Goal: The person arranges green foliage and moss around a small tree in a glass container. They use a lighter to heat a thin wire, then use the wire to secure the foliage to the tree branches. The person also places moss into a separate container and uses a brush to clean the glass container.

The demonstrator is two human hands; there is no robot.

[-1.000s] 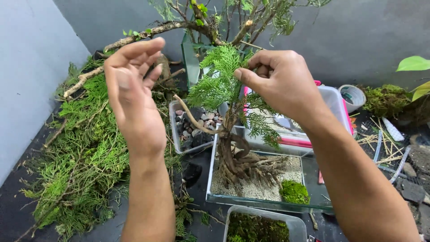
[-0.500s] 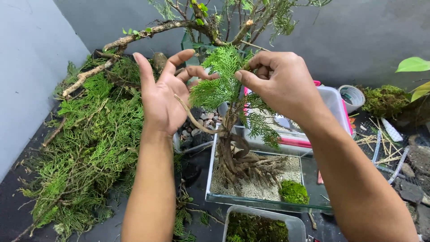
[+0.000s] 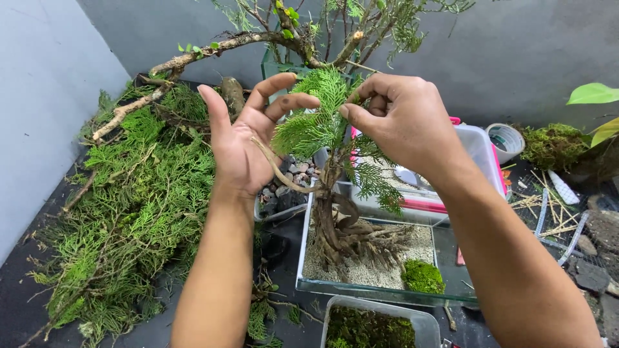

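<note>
A small driftwood tree [image 3: 335, 229] stands in a shallow glass tray [image 3: 371, 290] of pale sand, with a moss clump [image 3: 422, 276] beside its roots. Green cypress-like sprigs [image 3: 309, 125] top the wood. My left hand [image 3: 248, 142] is open, palm toward the foliage, its fingertips touching the sprigs from the left. My right hand [image 3: 403, 119] pinches the upper foliage between thumb and fingers from the right.
A heap of cut green fronds [image 3: 138, 200] and a long bare branch [image 3: 193, 58] lie at left. A tub of pebbles [image 3: 284, 190], a clear box with pink clips [image 3: 477, 158], a moss tub [image 3: 371, 325], a tape roll [image 3: 506, 138] and slate pieces [image 3: 590, 264] surround the tray.
My left hand has turned palm-in and moved right from over the frond heap until its fingers reach the foliage. The right hand has kept its pinch on the sprigs.
</note>
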